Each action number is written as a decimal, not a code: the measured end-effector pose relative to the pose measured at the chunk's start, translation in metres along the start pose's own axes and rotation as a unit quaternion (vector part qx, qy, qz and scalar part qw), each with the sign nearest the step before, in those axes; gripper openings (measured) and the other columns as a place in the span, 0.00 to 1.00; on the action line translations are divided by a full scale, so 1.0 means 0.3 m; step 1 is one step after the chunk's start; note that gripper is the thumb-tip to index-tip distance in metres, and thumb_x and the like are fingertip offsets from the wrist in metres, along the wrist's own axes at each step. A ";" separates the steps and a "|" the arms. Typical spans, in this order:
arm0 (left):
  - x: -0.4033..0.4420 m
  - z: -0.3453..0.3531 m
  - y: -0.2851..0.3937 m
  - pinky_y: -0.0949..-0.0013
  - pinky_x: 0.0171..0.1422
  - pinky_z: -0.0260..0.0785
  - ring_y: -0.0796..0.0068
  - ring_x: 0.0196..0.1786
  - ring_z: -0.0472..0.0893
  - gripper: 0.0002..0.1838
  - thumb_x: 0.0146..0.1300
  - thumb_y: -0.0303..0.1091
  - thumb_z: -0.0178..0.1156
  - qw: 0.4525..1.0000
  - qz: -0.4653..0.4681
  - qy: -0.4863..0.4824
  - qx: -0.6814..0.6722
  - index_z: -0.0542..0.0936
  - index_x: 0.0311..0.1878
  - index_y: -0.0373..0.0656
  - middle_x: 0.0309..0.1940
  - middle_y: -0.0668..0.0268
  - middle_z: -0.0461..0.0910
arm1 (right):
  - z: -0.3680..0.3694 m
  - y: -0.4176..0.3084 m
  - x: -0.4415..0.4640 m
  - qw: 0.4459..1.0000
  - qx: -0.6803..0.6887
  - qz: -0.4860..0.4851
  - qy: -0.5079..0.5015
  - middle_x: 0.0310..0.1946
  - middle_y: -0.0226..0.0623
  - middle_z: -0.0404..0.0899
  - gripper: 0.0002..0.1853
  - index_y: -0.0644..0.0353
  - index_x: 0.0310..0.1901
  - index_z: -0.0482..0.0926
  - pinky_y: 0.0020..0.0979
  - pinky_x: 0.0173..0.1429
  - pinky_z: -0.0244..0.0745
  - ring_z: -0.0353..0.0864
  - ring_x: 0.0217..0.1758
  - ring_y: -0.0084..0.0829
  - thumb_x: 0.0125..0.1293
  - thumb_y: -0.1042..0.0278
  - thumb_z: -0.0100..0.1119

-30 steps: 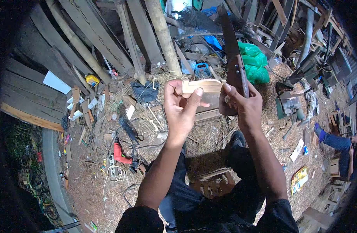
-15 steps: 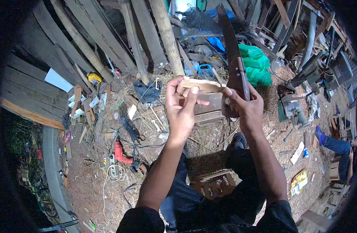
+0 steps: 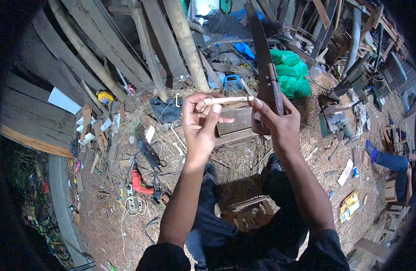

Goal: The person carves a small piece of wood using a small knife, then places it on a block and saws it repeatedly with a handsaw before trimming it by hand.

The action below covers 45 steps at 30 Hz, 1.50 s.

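Note:
A short, pale piece of wood (image 3: 227, 100) lies level between my two hands in front of me. My left hand (image 3: 200, 126) grips its left end, with the thumb pressed on the near side. The wooden handle of a handsaw (image 3: 272, 90) is in my right hand (image 3: 282, 123), its dark blade pointing up and away. My right thumb and fingertips also touch the right end of the wood. Part of the saw's grip is hidden behind my fingers.
Below my hands stands a low wooden block (image 3: 235, 124) on shaving-covered ground. Left are a red power drill (image 3: 139, 181), an angle grinder (image 3: 148, 152) and a power strip with cord (image 3: 134, 204). A green bag (image 3: 291, 74) and a bench vise (image 3: 341, 124) stand right; another person's leg (image 3: 391, 163) shows farther right.
The piece of wood has been rolled, so a narrower face now shows. My hands, the wood and the saw sit slightly farther left in view.

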<state>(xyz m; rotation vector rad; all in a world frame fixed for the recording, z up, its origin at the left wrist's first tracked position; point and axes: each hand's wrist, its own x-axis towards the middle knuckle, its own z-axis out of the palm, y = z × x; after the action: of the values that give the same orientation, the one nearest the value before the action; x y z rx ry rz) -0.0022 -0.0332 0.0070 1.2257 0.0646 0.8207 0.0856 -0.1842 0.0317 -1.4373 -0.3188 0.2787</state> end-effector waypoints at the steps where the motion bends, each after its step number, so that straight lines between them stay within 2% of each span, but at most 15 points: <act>1: -0.001 0.000 0.003 0.62 0.41 0.85 0.65 0.48 0.83 0.16 0.69 0.24 0.57 1.000 0.004 -0.012 0.011 0.65 0.55 0.42 0.48 0.56 0.76 | 0.002 -0.003 0.000 1.000 0.006 0.000 0.002 0.31 0.27 0.84 0.18 0.61 0.47 0.80 0.17 0.26 0.59 0.66 0.23 0.09 0.60 0.61 0.72; 3: 0.000 0.004 0.009 0.62 0.43 0.85 0.57 0.54 0.81 0.14 0.69 0.24 0.56 0.998 0.027 -0.049 0.011 0.65 0.53 0.41 0.50 0.52 0.75 | 0.002 -0.007 0.003 1.000 0.019 -0.005 -0.002 0.32 0.29 0.85 0.18 0.62 0.47 0.79 0.17 0.25 0.59 0.66 0.22 0.09 0.61 0.61 0.71; 6: 0.002 -0.016 -0.005 0.61 0.45 0.85 0.53 0.58 0.79 0.12 0.69 0.24 0.56 0.991 0.075 -0.103 0.044 0.67 0.52 0.41 0.52 0.51 0.74 | -0.006 -0.007 0.003 0.999 0.037 0.001 -0.012 0.32 0.31 0.85 0.18 0.63 0.48 0.79 0.17 0.25 0.58 0.65 0.21 0.10 0.62 0.61 0.71; 11: 0.005 -0.016 0.015 0.64 0.55 0.75 0.59 0.56 0.81 0.13 0.58 0.12 0.59 0.962 0.171 -0.158 0.145 0.77 0.42 0.40 0.50 0.56 0.78 | -0.005 0.005 0.003 0.997 0.077 0.019 0.000 0.27 0.28 0.80 0.17 0.63 0.46 0.79 0.18 0.23 0.57 0.64 0.19 0.11 0.61 0.63 0.71; 13: -0.005 -0.026 0.016 0.64 0.56 0.75 0.60 0.55 0.81 0.14 0.55 0.10 0.58 0.958 0.155 -0.166 0.176 0.78 0.40 0.40 0.50 0.57 0.79 | -0.012 -0.009 0.002 0.998 0.060 0.027 0.002 0.24 0.25 0.77 0.16 0.63 0.45 0.79 0.18 0.23 0.57 0.64 0.18 0.12 0.61 0.64 0.71; 15: -0.010 -0.024 0.012 0.64 0.57 0.75 0.61 0.54 0.81 0.16 0.51 0.07 0.57 0.956 0.146 -0.163 0.197 0.83 0.36 0.40 0.49 0.58 0.79 | -0.024 0.002 0.005 0.998 0.063 0.025 0.001 0.26 0.24 0.77 0.16 0.63 0.43 0.80 0.20 0.27 0.62 0.68 0.24 0.13 0.60 0.62 0.72; 18: -0.003 -0.007 0.026 0.64 0.56 0.76 0.63 0.53 0.82 0.16 0.51 0.08 0.57 0.942 0.185 -0.174 0.220 0.85 0.35 0.40 0.48 0.58 0.79 | -0.034 0.004 0.005 0.998 0.061 0.028 0.001 0.27 0.23 0.77 0.15 0.63 0.41 0.81 0.20 0.29 0.64 0.70 0.26 0.13 0.60 0.62 0.72; 22: -0.017 -0.009 0.045 0.66 0.54 0.73 0.66 0.50 0.81 0.12 0.54 0.12 0.60 0.943 0.122 -0.164 0.264 0.84 0.36 0.42 0.47 0.56 0.81 | -0.039 -0.007 0.000 0.998 0.056 0.027 0.004 0.28 0.23 0.77 0.14 0.63 0.41 0.81 0.20 0.29 0.63 0.69 0.26 0.13 0.60 0.64 0.71; 25: -0.020 -0.006 0.041 0.68 0.51 0.73 0.67 0.48 0.81 0.13 0.55 0.12 0.59 0.946 0.118 -0.154 0.261 0.85 0.36 0.42 0.45 0.57 0.82 | -0.029 -0.002 0.002 0.997 0.079 -0.002 0.008 0.22 0.21 0.73 0.13 0.61 0.41 0.80 0.18 0.24 0.55 0.64 0.19 0.11 0.60 0.66 0.72; 28: -0.009 -0.029 0.008 0.71 0.47 0.75 0.70 0.45 0.83 0.15 0.55 0.09 0.57 0.939 0.152 -0.161 0.262 0.85 0.37 0.40 0.45 0.60 0.81 | -0.040 -0.010 -0.004 0.998 0.053 0.013 0.010 0.28 0.23 0.77 0.14 0.63 0.41 0.81 0.20 0.30 0.64 0.70 0.27 0.13 0.59 0.64 0.71; 31: -0.005 -0.038 0.004 0.73 0.46 0.74 0.73 0.45 0.82 0.15 0.58 0.10 0.54 0.935 0.146 -0.161 0.279 0.85 0.39 0.39 0.45 0.60 0.82 | -0.043 -0.003 0.002 0.998 0.061 0.010 0.013 0.27 0.23 0.77 0.14 0.63 0.42 0.81 0.19 0.30 0.64 0.70 0.27 0.13 0.59 0.64 0.72; 35: -0.016 -0.048 -0.015 0.73 0.46 0.76 0.77 0.45 0.80 0.14 0.68 0.17 0.49 0.968 0.004 -0.160 0.193 0.84 0.45 0.38 0.46 0.61 0.82 | -0.058 0.008 0.024 0.999 0.027 0.000 0.038 0.26 0.22 0.75 0.14 0.63 0.41 0.80 0.20 0.29 0.63 0.69 0.26 0.13 0.59 0.65 0.72; 38: -0.010 -0.050 -0.032 0.73 0.46 0.77 0.77 0.44 0.80 0.12 0.69 0.19 0.50 0.972 -0.065 -0.183 0.134 0.83 0.47 0.37 0.46 0.62 0.82 | -0.062 0.041 0.044 0.998 0.023 -0.005 0.051 0.24 0.21 0.73 0.14 0.63 0.40 0.80 0.21 0.28 0.61 0.67 0.26 0.13 0.59 0.65 0.72; 42: -0.021 -0.020 -0.059 0.72 0.47 0.75 0.78 0.44 0.81 0.08 0.67 0.25 0.59 0.959 -0.141 -0.171 0.175 0.80 0.47 0.36 0.41 0.65 0.83 | -0.065 0.079 0.063 0.996 -0.025 -0.040 0.073 0.24 0.20 0.71 0.15 0.65 0.39 0.80 0.22 0.27 0.59 0.65 0.26 0.13 0.58 0.65 0.73; 45: -0.030 0.011 -0.072 0.77 0.42 0.74 0.83 0.40 0.81 0.13 0.60 0.22 0.66 0.950 -0.128 -0.158 0.236 0.80 0.48 0.39 0.39 0.67 0.83 | -0.069 0.084 0.068 0.995 -0.045 -0.044 0.077 0.24 0.19 0.71 0.16 0.66 0.41 0.81 0.22 0.27 0.59 0.64 0.26 0.13 0.58 0.65 0.73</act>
<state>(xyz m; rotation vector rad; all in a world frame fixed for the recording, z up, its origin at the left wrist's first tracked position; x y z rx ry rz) 0.0040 -0.0431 -0.0134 1.7475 0.1625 0.3809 0.1125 -0.1926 0.0056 -1.5194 -0.2701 0.0826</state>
